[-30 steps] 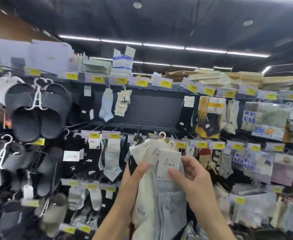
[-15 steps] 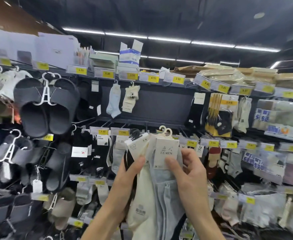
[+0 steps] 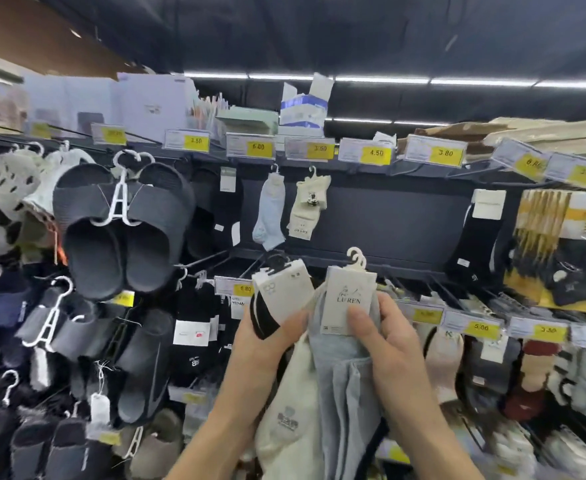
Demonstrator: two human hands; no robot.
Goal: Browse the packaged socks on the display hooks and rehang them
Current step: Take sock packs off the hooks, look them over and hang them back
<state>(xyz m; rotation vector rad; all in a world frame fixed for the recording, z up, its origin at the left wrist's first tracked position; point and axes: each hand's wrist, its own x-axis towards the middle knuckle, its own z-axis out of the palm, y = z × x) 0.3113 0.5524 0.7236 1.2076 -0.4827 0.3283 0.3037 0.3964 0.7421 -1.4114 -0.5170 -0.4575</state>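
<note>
Both hands grip sock packs in front of the middle of the display rack: the left hand pinches the black-and-cream packs, and the right hand thumbs the grey socks by their card header. The socks look light and limp (the fabric sags below the card), so the stiff header and its white hook are probably the best hold for rehanging.

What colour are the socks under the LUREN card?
Light grey socks, hanging below the white LUREN card pinched by the right hand; the head view shows them.
</note>
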